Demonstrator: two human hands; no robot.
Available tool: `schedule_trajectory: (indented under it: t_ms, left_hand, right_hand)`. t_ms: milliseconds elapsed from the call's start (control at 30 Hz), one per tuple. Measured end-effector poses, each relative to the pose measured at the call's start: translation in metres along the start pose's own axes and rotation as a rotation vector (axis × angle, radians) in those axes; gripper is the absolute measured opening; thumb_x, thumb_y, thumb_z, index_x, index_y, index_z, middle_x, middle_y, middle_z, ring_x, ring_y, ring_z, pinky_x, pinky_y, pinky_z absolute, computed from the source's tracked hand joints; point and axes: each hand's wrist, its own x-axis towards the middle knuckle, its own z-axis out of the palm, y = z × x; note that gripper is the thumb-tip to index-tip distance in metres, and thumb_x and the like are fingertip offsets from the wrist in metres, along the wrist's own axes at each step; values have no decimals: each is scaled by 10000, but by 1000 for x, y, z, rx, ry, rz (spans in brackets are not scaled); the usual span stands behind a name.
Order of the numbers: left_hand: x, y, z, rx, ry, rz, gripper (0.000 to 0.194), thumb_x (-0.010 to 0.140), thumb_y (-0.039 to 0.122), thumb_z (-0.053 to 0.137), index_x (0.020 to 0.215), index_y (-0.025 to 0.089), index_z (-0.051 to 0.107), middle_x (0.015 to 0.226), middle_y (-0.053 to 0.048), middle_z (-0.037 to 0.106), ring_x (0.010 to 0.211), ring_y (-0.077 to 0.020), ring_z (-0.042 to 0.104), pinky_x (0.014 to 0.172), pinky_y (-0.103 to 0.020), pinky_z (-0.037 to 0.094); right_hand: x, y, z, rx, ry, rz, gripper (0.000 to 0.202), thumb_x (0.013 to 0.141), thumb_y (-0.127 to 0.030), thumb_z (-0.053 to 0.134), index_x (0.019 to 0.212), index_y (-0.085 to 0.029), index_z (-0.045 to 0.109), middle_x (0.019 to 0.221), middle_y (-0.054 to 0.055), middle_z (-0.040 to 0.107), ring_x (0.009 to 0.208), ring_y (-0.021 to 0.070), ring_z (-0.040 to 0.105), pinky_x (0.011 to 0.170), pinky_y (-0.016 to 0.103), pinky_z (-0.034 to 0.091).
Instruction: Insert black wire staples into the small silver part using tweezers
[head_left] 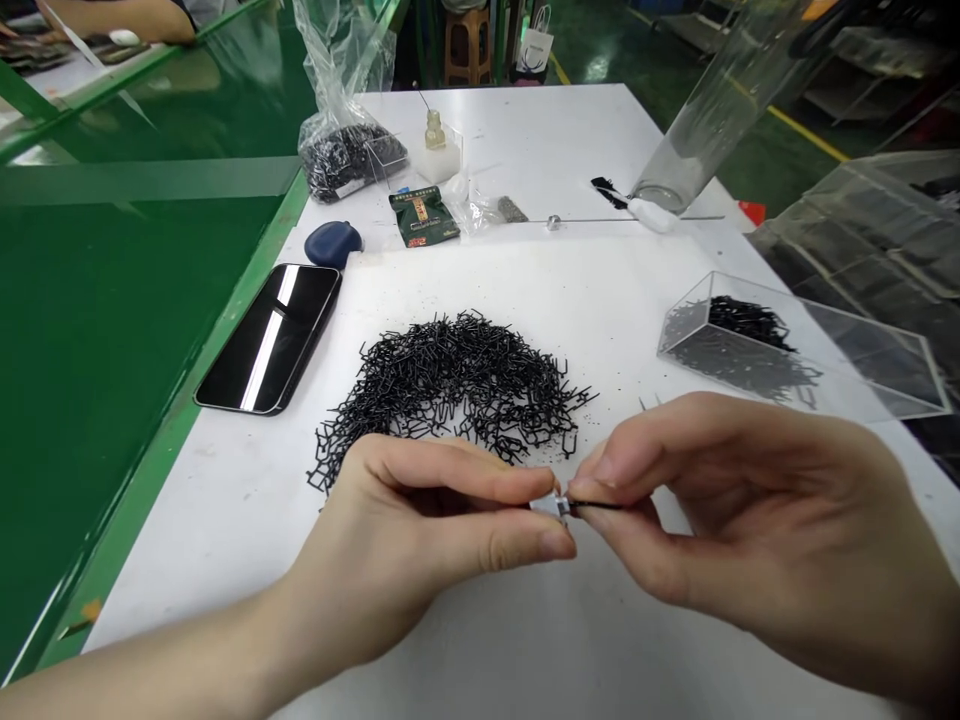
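My left hand pinches a small silvery metal piece between thumb and index finger, just in front of the pile. Touching its right end, my right hand is closed on a thin black part, which lines up with the metal piece. Behind my left hand, a curved heap of small black bent pieces lies on the white work surface. More such pieces sit in a clear plastic box at the right.
A phone and a blue rounded object lie at the left. Farther back stand a bag of black pieces, a green packet, a small bottle and a clear cylinder. A person's arm shows top left.
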Motion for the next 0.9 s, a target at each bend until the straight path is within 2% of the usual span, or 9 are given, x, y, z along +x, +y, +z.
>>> schedule_trajectory:
  t_ms: [300, 500, 900]
  left_hand:
    - [2, -2, -1, 3, 16, -7, 297, 657, 119, 1148, 821, 298, 977, 813, -15, 911, 726, -118, 821, 700, -118, 669]
    - [1, -2, -1, 2, -3, 8, 274, 690, 142, 1140, 832, 311, 978, 851, -4, 929, 758, -126, 852, 732, -118, 692]
    - [0, -3, -1, -17, 20, -15, 341, 639, 84, 1153, 831, 304, 975, 821, 22, 923, 747, -106, 842, 753, -103, 679]
  right_hand:
    - [-2, 2, -1, 22, -8, 3, 349, 743, 10, 888, 834, -327, 863, 743, -41, 868, 616, 160, 825, 558, 180, 684]
    - [-3, 3, -1, 10, 26, -7, 325, 748, -2, 884, 842, -314, 880, 747, -36, 866, 612, 153, 809, 530, 187, 661]
    - [-4, 8, -2, -20, 11, -94, 339, 800, 10, 866, 911, -310, 862, 816, -52, 883, 681, 134, 838, 604, 178, 684]
